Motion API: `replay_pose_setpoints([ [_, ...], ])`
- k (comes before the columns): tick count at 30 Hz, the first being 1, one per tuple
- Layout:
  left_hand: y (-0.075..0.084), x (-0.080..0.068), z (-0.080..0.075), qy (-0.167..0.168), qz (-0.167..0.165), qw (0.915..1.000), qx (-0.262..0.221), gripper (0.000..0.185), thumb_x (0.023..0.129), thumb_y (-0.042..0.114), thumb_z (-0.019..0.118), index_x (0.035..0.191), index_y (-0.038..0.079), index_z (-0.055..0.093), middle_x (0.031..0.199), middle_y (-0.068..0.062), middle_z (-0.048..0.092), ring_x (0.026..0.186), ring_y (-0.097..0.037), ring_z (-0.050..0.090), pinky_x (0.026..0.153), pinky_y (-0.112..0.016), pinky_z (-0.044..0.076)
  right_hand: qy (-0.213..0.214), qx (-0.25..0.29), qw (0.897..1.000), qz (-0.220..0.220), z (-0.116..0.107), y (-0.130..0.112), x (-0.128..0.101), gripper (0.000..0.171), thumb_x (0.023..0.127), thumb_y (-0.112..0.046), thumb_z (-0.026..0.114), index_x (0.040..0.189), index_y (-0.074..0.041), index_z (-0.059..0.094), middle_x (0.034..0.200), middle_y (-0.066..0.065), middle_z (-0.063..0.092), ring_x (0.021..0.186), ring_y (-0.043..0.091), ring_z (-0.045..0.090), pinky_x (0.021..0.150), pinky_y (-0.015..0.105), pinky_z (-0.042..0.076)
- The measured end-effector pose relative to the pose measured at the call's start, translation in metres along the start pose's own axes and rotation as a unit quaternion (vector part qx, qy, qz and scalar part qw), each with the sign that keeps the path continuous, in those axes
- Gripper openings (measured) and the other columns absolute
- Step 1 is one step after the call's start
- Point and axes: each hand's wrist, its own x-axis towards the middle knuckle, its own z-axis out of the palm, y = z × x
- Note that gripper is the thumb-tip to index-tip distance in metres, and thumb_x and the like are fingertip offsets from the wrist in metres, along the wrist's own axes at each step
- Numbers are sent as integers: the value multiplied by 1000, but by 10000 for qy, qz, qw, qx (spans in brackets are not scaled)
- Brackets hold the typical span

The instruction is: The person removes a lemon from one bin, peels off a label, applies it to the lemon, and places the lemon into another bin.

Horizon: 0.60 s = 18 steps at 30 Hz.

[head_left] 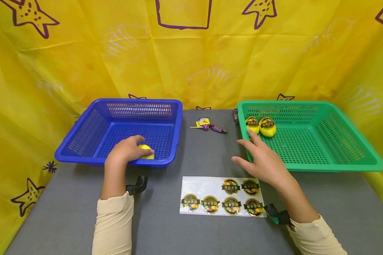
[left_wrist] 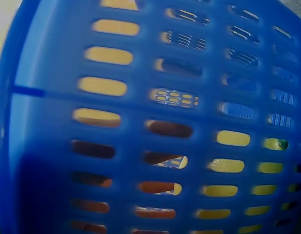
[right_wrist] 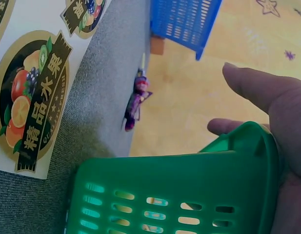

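Note:
My left hand (head_left: pixel 126 150) reaches over the near rim of the blue basket (head_left: pixel 115 161) and grips a lemon (head_left: pixel 145 146) at its right front corner, the thumb across the fruit. In the left wrist view, yellow skin of the lemon (left_wrist: pixel 227 165) shows through the basket's slots. My right hand (head_left: pixel 265 163) is held over the near left corner of the green basket (head_left: pixel 335 165), fingers spread, with nothing in it. Two lemons with black stickers, a left one (head_left: pixel 252 129) and a right one (head_left: pixel 268 131), lie in the green basket's far left corner.
Between my forearms lies a white sticker sheet (head_left: pixel 204 185) with several round fruit labels. Wrapped candies (head_left: pixel 217 129) and a lollipop (head_left: pixel 205 127) are on the grey table (head_left: pixel 159 219) between the baskets. A dark wrapped item (head_left: pixel 235 116) sits against the green basket's left side. Yellow cloth (head_left: pixel 191 53) hangs behind.

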Motion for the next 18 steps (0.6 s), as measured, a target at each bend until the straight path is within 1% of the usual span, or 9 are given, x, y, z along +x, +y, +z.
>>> replay_pose_setpoints([
  [3, 1, 2, 1, -68, -6, 9999, -77, 73, 90, 42, 68, 139, -9, 49, 133, -30, 54, 113, -44, 52, 99, -61, 41, 12, -29, 10000, 26, 0, -1, 0, 59, 93, -44, 70, 139, -8, 58, 161, 21, 23, 132, 49, 44, 79, 64, 50],
  [8, 3, 3, 3, -144, 101, 9997, -186, 72, 85, 40, 75, 130, -12, 54, 114, -23, 61, 98, -37, 55, 88, -51, 47, 108, -116, 9999, 48, 0, -1, -1, 60, 92, -45, 70, 138, -8, 59, 161, 21, 24, 131, 49, 45, 75, 63, 51],
  [10, 4, 3, 4, -170, 147, 9995, -213, 74, 82, 39, 78, 130, -12, 54, 114, -23, 61, 98, -36, 56, 88, -50, 48, 129, -169, 9998, 47, 1, -1, -1, 61, 92, -46, 71, 138, -9, 59, 160, 22, 25, 130, 49, 45, 74, 62, 52],
  [14, 3, 4, 5, -181, 174, 9995, -195, 78, 81, 38, 80, 133, -12, 51, 120, -26, 60, 103, -38, 55, 91, -52, 47, 108, -241, 9996, 61, 2, -1, -1, 63, 91, -48, 71, 139, -9, 59, 160, 22, 25, 129, 49, 46, 71, 60, 52],
  [18, 0, 5, 5, -138, 191, 9995, -198, 77, 81, 37, 80, 137, -6, 51, 122, -25, 59, 105, -39, 54, 90, -53, 47, 70, -268, 9996, 90, 3, -1, -1, 63, 91, -50, 70, 139, -10, 59, 161, 21, 24, 131, 49, 44, 69, 59, 53],
])
